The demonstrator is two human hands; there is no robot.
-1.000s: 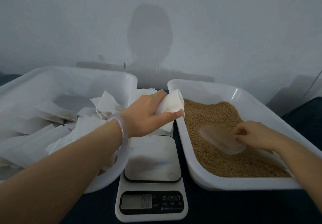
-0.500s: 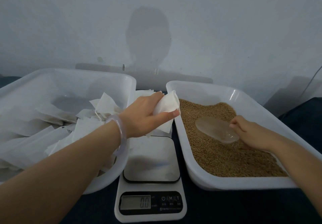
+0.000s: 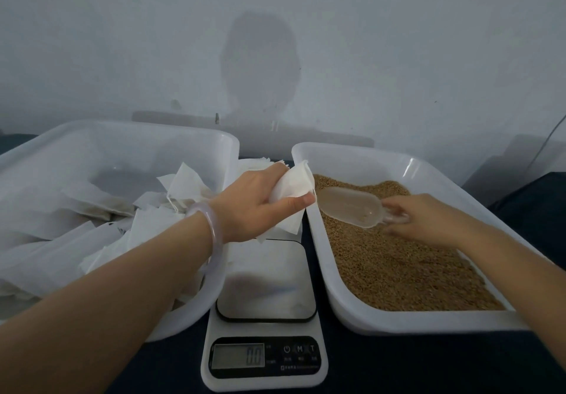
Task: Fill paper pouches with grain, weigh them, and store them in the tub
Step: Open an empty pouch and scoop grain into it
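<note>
pouch (image 3: 294,185) pinched in left hand (image 3: 260,203), scoop (image 3: 352,206) beside.

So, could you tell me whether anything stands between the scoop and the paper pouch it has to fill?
Nothing visible does. The scoop, held by the right hand, points its tip at the pouch gripped in the left hand, with only open air between them. Whether the pouch's mouth is open cannot be told.

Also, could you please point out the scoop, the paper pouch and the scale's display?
scoop (image 3: 349,209): head view, middle of its clear bowl.
paper pouch (image 3: 294,184): head view, its upper face.
scale display (image 3: 238,356): head view, screen centre.
</note>
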